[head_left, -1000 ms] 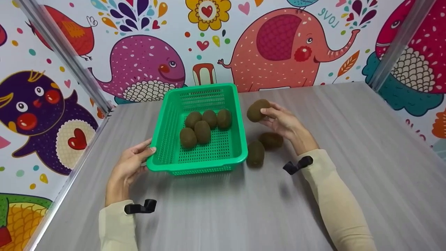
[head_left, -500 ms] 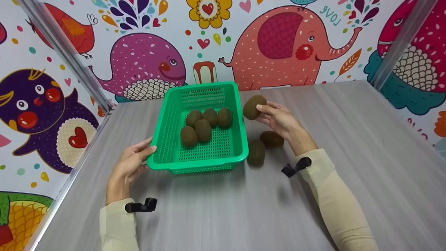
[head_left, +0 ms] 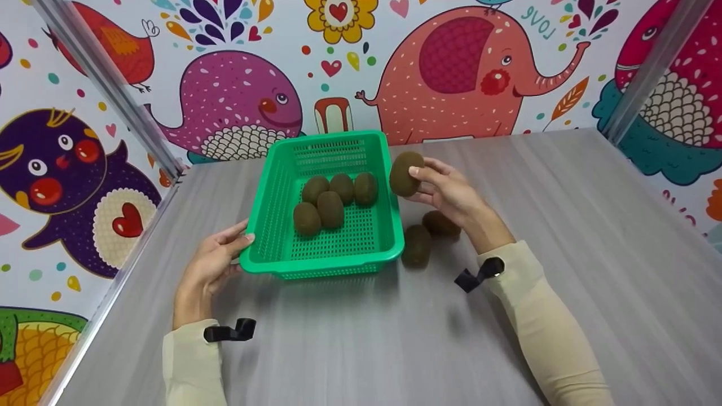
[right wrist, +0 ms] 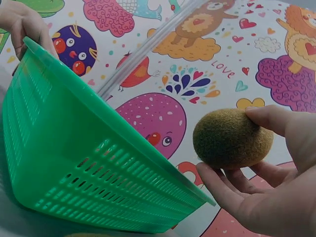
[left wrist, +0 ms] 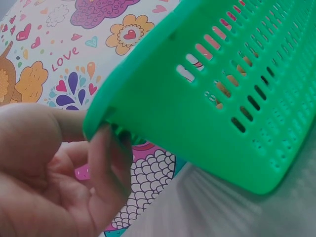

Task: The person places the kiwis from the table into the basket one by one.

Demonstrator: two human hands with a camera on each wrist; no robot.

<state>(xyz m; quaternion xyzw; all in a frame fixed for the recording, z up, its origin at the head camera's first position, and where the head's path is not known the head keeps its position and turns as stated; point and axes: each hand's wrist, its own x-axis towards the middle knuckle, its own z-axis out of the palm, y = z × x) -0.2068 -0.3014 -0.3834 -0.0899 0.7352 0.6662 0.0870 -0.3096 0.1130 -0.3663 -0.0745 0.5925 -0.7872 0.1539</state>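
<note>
A green plastic basket (head_left: 321,267) stands on the table with several brown kiwis (head_left: 330,210) inside. My left hand (head_left: 211,262) grips its near left rim, thumb on top; in the left wrist view the fingers (left wrist: 106,163) curl under that rim. My right hand (head_left: 451,192) holds a kiwi (head_left: 406,173) between thumb and fingers, beside the basket's right rim and above the table. In the right wrist view this fuzzy kiwi (right wrist: 229,138) appears apart from the basket wall. Two more kiwis lie on the table right of the basket, one nearer (head_left: 416,247) and one partly behind my right hand (head_left: 441,224).
The grey table (head_left: 350,338) runs back to a wall (head_left: 451,73) printed with cartoon animals. A metal frame post (head_left: 113,84) stands at the left corner and another (head_left: 648,73) at the right. Black camera mounts (head_left: 479,273) sit on both wrists.
My right hand has moved left with its kiwi, up to the basket's right rim, and the kiwi has turned more upright. My left hand keeps its grip on the basket.
</note>
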